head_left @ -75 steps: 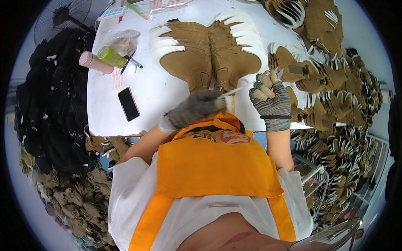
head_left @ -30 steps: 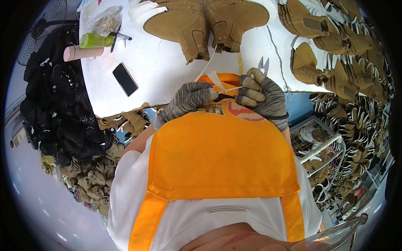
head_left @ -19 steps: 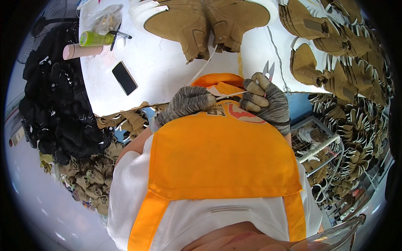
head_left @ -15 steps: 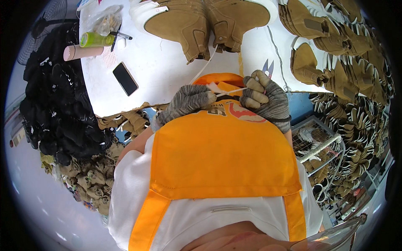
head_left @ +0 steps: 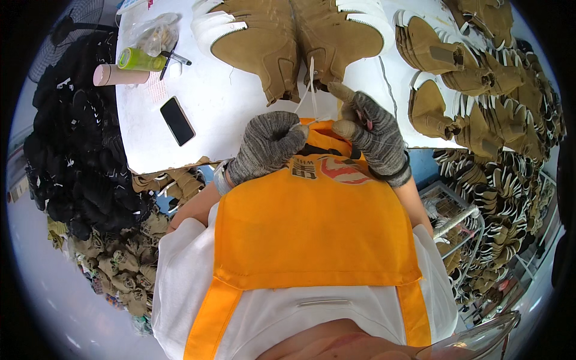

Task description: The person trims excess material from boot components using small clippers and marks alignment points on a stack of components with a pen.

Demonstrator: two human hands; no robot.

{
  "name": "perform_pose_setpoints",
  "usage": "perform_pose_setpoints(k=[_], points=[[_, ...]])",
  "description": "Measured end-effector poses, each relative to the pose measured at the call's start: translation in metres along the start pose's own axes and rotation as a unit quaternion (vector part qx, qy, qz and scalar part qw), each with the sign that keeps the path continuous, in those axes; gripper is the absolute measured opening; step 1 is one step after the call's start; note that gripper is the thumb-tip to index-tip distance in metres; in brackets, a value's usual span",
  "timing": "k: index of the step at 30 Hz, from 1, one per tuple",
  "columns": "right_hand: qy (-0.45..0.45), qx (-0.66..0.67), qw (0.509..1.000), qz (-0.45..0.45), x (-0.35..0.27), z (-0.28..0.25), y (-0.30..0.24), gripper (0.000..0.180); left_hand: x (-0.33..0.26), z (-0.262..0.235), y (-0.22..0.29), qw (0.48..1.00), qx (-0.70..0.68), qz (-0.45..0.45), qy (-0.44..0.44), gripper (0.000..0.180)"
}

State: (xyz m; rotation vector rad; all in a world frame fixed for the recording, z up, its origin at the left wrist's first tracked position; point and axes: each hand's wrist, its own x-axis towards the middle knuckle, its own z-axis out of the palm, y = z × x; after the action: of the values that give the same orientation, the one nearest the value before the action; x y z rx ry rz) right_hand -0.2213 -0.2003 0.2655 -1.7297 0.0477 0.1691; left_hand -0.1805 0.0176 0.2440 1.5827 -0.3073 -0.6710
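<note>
Both my hands wear grey knitted gloves with tan fingertips. My left hand (head_left: 270, 144) pinches a thin white cord (head_left: 312, 90) between thumb and forefinger. The cord runs up to the near end of two stacks of brown shoe uppers (head_left: 255, 51) with white linings, standing side by side on the table. Beside the cord, my right hand (head_left: 372, 129) has its thumb and forefinger spread. A small reddish spot shows in its palm; what it is I cannot tell. Its other fingers are partly hidden. Below both hands hangs my orange apron (head_left: 318, 234).
The white table (head_left: 222, 108) carries a phone (head_left: 177, 121), a pink bottle (head_left: 120, 75), a green roll (head_left: 141, 60), pens and a plastic bag. More brown uppers (head_left: 432, 108) lie at right. Black pieces (head_left: 78, 132) are heaped at left. A wire rack (head_left: 453, 216) stands lower right.
My right hand has turned and opened from a pinch on the cord, its forefinger now reaching up. The left keeps its pinch. Scissor blades seen beside the right hand no longer show.
</note>
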Motion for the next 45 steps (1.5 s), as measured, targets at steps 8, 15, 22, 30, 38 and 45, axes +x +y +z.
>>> perform_pose_setpoints(k=[8,15,22,30,38,45], points=[[-0.092,0.248,0.953,0.149,0.013,0.016,0.013,0.033,0.000,-0.001,-0.013,0.998,-0.057,-0.002,-0.021,0.016],[-0.130,0.543,0.787,0.262,0.010,0.022,0.030,0.028,0.009,-0.011,-0.033,0.875,-0.413,-0.233,-0.094,0.014],[-0.149,0.639,0.727,0.201,0.008,0.022,0.048,0.032,0.011,0.000,-0.030,0.846,-0.464,-0.260,-0.031,0.013],[-0.106,0.634,0.739,0.202,0.003,0.017,0.036,0.035,0.010,0.016,-0.044,0.911,-0.339,-0.233,0.038,0.015],[-0.140,0.667,0.713,0.164,-0.002,0.016,0.044,0.036,0.011,0.003,-0.047,0.874,-0.398,-0.277,-0.035,0.021],[-0.135,0.698,0.684,0.160,-0.006,0.016,0.047,0.032,0.008,0.006,-0.048,0.858,-0.421,-0.292,-0.036,0.021]])
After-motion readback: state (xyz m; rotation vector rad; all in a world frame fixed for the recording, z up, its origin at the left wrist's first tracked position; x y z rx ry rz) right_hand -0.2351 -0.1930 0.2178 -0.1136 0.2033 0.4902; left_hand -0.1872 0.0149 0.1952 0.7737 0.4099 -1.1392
